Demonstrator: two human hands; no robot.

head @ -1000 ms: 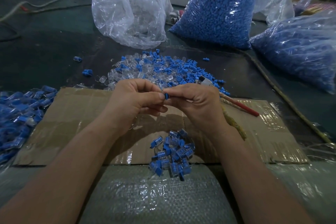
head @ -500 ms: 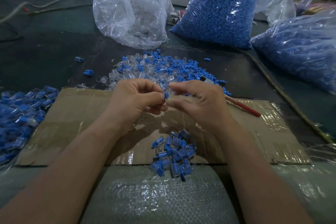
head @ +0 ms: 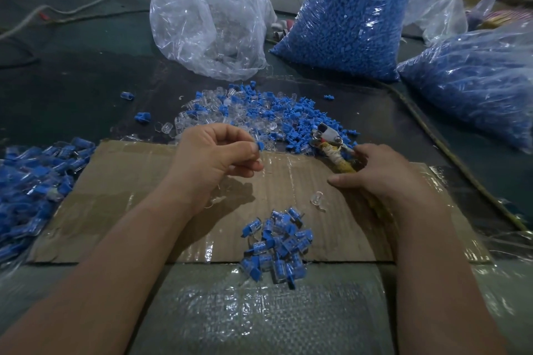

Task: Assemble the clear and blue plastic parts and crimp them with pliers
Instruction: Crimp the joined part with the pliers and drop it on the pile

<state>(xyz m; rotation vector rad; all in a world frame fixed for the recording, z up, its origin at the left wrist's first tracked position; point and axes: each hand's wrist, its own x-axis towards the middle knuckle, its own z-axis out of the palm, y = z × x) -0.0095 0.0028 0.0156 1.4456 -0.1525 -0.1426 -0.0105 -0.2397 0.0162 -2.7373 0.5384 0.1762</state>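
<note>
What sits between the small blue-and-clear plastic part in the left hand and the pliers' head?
Nothing visible. Only taped cardboard lies between the blue-and-clear part pinched by the left hand and the metal pliers, which the right hand grips. One loose clear cap lies nearer, off that line.

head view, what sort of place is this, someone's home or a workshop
Most likely a small factory or piecework workshop: bulk bags of blue parts, a loose heap of clear and blue parts, and a pile of assembled pieces on a cardboard mat.
</note>
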